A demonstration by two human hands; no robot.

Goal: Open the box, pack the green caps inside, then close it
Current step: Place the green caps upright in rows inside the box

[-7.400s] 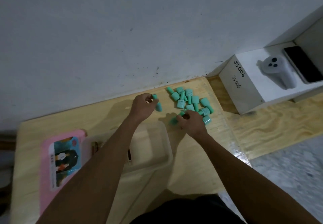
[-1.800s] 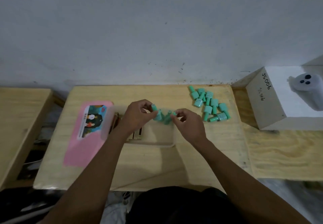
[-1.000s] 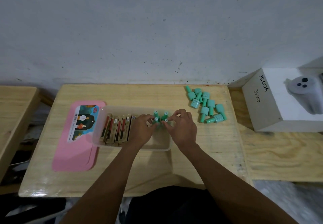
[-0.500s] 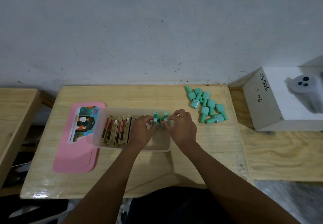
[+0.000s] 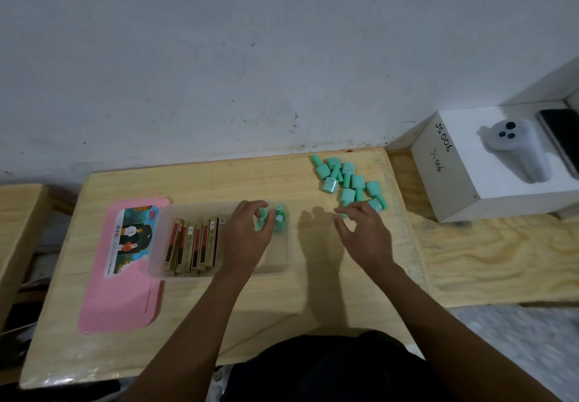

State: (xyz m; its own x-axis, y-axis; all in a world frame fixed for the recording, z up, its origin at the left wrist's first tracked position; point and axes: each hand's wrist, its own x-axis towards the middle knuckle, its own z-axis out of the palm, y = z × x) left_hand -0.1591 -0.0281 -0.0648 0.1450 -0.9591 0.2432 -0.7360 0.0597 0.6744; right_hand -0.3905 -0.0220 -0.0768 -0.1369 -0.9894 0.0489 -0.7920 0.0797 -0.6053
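Hugging right wall of box, caps stand

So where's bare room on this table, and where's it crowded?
Bare: the table strip between wall and box; the front strip below box and pink lid; the gap between box and right hand. Crowded: loose caps at the back right; cartons fill the box's left half.

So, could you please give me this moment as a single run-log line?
stage: packing | box: open, pink lid off | left hand: pinches caps in box | right hand: open, at loose caps
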